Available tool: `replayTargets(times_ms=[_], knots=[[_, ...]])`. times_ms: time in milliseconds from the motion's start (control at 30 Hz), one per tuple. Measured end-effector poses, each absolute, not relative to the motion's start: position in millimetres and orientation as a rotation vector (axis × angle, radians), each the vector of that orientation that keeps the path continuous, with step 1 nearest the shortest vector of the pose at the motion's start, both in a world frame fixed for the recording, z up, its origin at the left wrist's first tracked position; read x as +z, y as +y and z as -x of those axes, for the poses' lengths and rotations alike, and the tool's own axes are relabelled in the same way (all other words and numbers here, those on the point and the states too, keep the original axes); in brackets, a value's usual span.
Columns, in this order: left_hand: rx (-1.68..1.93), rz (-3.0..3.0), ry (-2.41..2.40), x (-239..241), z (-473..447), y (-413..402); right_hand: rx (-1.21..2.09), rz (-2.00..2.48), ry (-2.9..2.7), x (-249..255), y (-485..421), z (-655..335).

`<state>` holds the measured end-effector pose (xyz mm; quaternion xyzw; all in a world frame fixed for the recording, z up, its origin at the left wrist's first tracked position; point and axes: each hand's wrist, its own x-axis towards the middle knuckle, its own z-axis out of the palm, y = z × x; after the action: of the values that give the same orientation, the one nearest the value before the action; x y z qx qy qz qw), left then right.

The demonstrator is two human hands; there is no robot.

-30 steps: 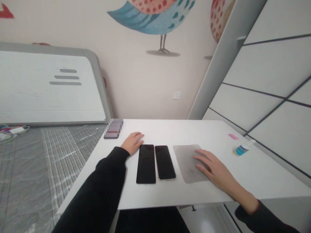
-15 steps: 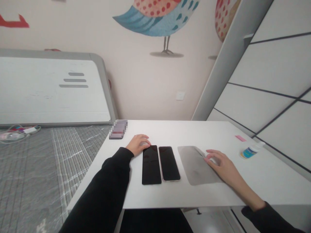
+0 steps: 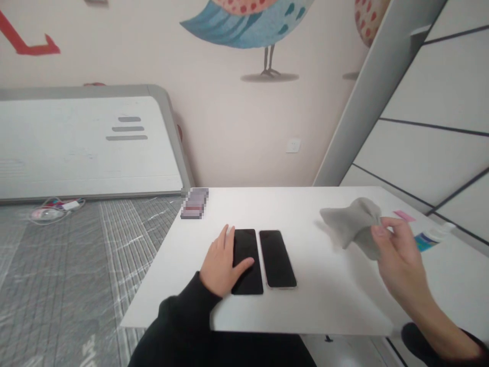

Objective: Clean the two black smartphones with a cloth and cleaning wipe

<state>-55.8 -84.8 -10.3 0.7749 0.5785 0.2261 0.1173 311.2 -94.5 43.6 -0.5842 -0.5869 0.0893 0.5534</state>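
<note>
Two dark-screened smartphones lie side by side, upright in my view, on the white table point(image 3: 313, 311). My left hand point(image 3: 221, 262) rests at the left side of the larger black smartphone point(image 3: 250, 280), fingers stretched along its edge and thumb lying over the screen. To its right is the other smartphone point(image 3: 278, 260), with a light rim; neither hand touches it. Raised over the right part of the table, my right hand point(image 3: 405, 260) pinches a thin grey cloth point(image 3: 349, 221) by its right end. The cloth hangs folded and crumpled out to the left.
Behind my right hand, a white bottle with a blue label point(image 3: 430, 239) lies on its side, partly hidden. A pink slip point(image 3: 404, 216) is near it. A blurred-out item point(image 3: 194, 204) sits at the table's far left corner. A wall and white panels point(image 3: 416, 148) border the table.
My right hand has lifted the grey cloth off the table, where it lay flat, and moved right. My left hand has come from the phone's top corner down onto its left side.
</note>
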Motion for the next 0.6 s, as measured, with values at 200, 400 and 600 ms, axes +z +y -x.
replayTargets(times_ms=[200, 400, 600], knots=[[0.504, -2.316, 1.756, -4, 62, -148, 0.374, 1.145, -1.948, 54, -99, -207], [0.747, -2.242, 1.933, -16, 89, -193, 0.51, 0.626, -2.75, 20, -128, -125], [0.898, -2.045, 2.023, -34, 82, -216, 0.532, 0.639, -2.754, 6, -135, -116]])
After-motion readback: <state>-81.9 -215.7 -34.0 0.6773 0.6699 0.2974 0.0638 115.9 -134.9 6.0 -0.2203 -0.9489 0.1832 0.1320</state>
